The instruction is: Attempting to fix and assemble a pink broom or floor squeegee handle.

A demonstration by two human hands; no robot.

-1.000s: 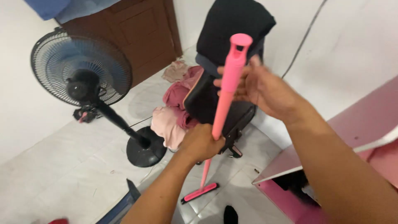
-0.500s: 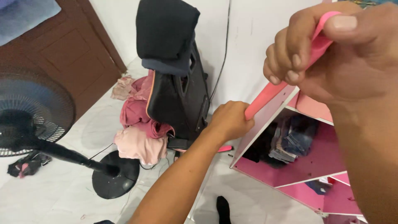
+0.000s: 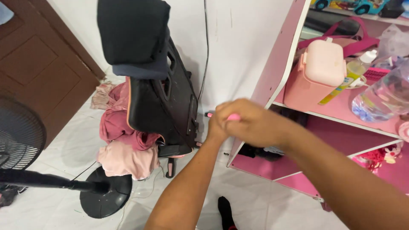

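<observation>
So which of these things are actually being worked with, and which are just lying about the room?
In hand:
- pink stick, only a sliver showing, gripped by the right hand and left hand

Lying about:
- black chair draped with clothes
- standing fan
- pink shelf with pink box, water bottle

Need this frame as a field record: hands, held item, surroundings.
view: head camera, looking down
left hand: closed against the right hand, in front of the shelf edge
right hand: wrapped over a pink plastic handle, only its tip showing
behind hands: black chair draped with dark and pink clothes
right side: pink shelf unit holding a pink lidded container and a clear water bottle
left side: black standing fan on white tiled floor, by a brown wooden door
</observation>
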